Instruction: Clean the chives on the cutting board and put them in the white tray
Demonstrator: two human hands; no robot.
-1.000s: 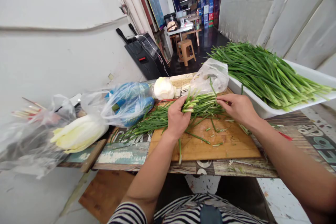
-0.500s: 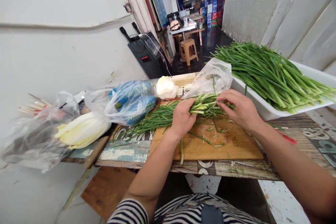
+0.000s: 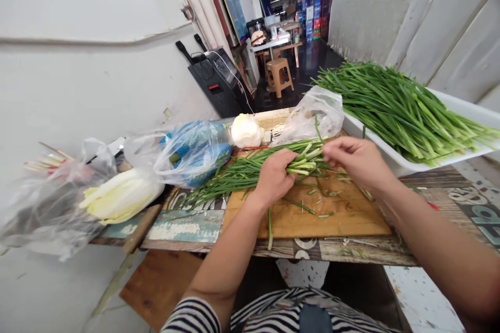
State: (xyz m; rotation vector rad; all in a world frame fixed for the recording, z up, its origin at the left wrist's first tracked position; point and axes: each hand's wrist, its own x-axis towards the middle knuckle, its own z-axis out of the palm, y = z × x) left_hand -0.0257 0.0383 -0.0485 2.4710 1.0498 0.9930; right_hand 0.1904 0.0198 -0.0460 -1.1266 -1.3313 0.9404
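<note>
Got a patterned table (image 3: 175, 228) here, with a white tray (image 3: 478, 109) piled with greens at right. Then a wooden board (image 3: 308, 225). Clamping a bunch of green stems (image 3: 304, 161) over it in the left hand (image 3: 275, 177). Pinching right hand (image 3: 357, 161) fingertips together beside the ends, can't tell on what.

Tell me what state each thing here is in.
Left hand, closed around the green bunch.
Right hand, fingers pinched by the stem ends.
Green bunch, leafy ends spread out.
White tub, heaped with long greens.
Cutting board, scattered with green scraps.
Long cabbage, lying on its side.
Clear bag near tub, crumpled.
Stool, upright.
</note>
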